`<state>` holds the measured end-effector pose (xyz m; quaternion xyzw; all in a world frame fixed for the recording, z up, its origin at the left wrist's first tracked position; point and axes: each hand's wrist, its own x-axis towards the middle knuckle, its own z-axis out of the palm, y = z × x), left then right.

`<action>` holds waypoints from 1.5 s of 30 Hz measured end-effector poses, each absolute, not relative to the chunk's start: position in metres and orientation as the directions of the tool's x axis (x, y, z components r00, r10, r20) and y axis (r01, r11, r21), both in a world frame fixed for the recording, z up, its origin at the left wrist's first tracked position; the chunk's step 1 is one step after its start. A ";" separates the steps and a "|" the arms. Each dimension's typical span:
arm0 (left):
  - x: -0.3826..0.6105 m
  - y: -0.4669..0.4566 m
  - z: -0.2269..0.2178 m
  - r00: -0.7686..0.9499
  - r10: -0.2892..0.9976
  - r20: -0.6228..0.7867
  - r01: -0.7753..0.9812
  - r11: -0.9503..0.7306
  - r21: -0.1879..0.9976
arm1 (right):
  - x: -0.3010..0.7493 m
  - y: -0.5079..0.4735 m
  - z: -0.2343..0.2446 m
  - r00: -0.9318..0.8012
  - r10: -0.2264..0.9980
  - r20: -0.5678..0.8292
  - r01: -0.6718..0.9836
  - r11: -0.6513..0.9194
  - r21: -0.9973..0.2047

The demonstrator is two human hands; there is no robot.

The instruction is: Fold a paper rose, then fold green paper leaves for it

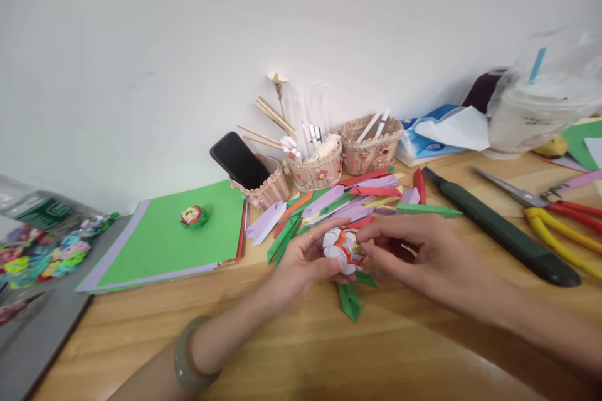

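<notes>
A folded paper flower (339, 248) with white, orange and yellow petals is held above the table's front half. My left hand (313, 254) grips its left side, fingers behind and thumb in front. On the right side, my right hand (399, 244) pinches at the petals with thumb and forefinger. Green folded paper leaves (348, 302) stick out below the flower. Just behind my hands lies a pile of folded paper strips (329, 200) in purple, green, red and orange. A small finished-looking paper flower (192, 217) rests on green paper sheets (155, 250) to the left.
Three decorated stick baskets (315, 172) stand along the wall, one holding a phone (241, 160). A black utility knife (508, 225) and scissors (540, 200) lie right. Behind them are a tissue pack (427, 141) and lidded cup (527, 113). A grey laptop-like slab (61, 326) lies left.
</notes>
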<state>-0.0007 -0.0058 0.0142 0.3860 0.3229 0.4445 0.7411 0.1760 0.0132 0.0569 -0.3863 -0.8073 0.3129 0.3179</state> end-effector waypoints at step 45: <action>0.000 -0.001 -0.001 0.269 0.963 -0.028 -0.352 0.125 0.928 | 0.175 0.014 0.049 -0.466 0.863 0.196 0.470 0.429 -0.771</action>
